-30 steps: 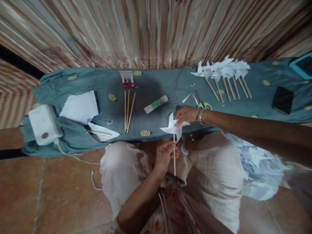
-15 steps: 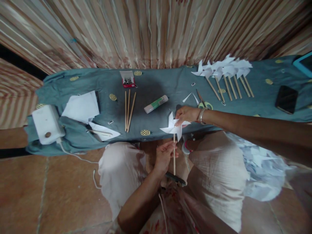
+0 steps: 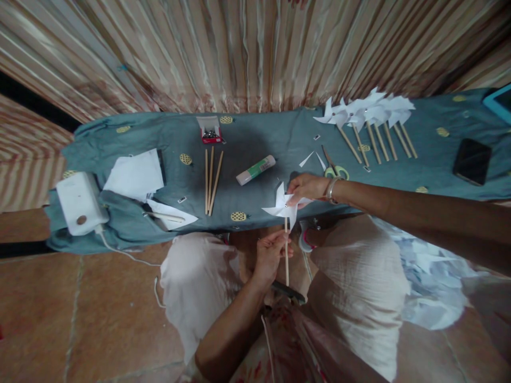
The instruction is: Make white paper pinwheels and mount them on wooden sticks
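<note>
A white paper pinwheel (image 3: 281, 208) on a thin wooden stick (image 3: 286, 266) is held upright between my hands, at the near edge of the table. My left hand (image 3: 271, 257) is closed round the stick below the paper blades. At the blades' right side, my right hand (image 3: 305, 189) pinches the paper close to a small pin at the centre. A glue stick (image 3: 256, 170) lies just beyond the pinwheel. Green-handled scissors (image 3: 336, 171) rest beyond my right hand, next to two narrow paper scraps (image 3: 306, 159).
Several pinwheels (image 3: 371, 114) lie in a row at the back right, near a black phone (image 3: 472, 161). Three sticks (image 3: 209, 183), a red box of pins (image 3: 210, 135), paper sheets (image 3: 133, 173) and a corded white device (image 3: 80, 204) are on the left.
Almost nothing differs. Both hands keep their hold on the pinwheel, whose blades have tilted very slightly; the view has shifted a little.
</note>
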Action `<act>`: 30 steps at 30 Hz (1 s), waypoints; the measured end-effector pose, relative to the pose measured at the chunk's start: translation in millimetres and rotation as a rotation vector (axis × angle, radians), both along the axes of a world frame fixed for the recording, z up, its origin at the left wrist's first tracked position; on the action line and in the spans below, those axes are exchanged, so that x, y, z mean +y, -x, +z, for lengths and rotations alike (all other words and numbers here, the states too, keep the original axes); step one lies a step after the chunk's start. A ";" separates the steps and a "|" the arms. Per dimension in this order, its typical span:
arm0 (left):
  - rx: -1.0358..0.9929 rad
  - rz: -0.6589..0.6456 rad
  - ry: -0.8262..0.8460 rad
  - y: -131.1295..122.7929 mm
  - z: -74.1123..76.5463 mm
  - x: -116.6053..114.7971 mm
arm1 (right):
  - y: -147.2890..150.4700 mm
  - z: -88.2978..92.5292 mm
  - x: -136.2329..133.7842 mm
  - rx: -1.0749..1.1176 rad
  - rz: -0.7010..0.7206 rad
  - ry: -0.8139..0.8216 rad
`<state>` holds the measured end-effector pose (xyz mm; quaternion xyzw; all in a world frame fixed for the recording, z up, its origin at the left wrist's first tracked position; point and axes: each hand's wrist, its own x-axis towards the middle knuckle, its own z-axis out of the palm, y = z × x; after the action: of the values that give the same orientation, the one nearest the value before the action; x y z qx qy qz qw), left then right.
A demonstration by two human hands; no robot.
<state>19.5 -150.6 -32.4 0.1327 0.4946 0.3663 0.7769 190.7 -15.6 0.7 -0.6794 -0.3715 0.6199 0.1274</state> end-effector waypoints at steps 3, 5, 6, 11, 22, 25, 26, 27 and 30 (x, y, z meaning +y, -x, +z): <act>0.009 -0.009 -0.003 -0.4 -1.4 -0.8 | 1.7 3.9 -1.0 -0.016 0.008 0.005; 0.020 -0.014 -0.004 -0.8 -2.0 -1.2 | 3.1 6.8 -1.5 -0.027 0.025 0.017; 0.023 -0.014 -0.006 -0.9 -2.2 -1.3 | 3.8 8.0 -1.6 -0.031 0.034 0.023; 0.025 -0.006 -0.008 -1.1 -0.4 -1.7 | 6.7 11.8 -0.6 -0.059 0.055 0.040; 0.045 -0.015 -0.038 -0.4 13.3 -0.4 | 4.3 21.0 -17.9 0.117 -0.100 -0.069; 0.055 -0.024 -0.049 0.7 16.8 0.7 | 1.5 23.6 -23.9 0.219 -0.155 -0.101; 0.057 -0.023 -0.052 0.8 17.8 1.2 | 0.5 24.0 -25.5 0.247 -0.170 -0.109; 0.057 -0.020 -0.054 0.7 18.7 1.8 | -0.4 24.3 -27.0 0.267 -0.183 -0.117; 0.056 -0.005 -0.053 -0.3 21.7 4.0 | -2.5 23.6 -31.4 0.308 -0.228 -0.140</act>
<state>19.8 -146.6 -10.7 0.1646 0.5060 0.3736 0.7598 193.2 -47.0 24.3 -0.6038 -0.3104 0.6706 0.2991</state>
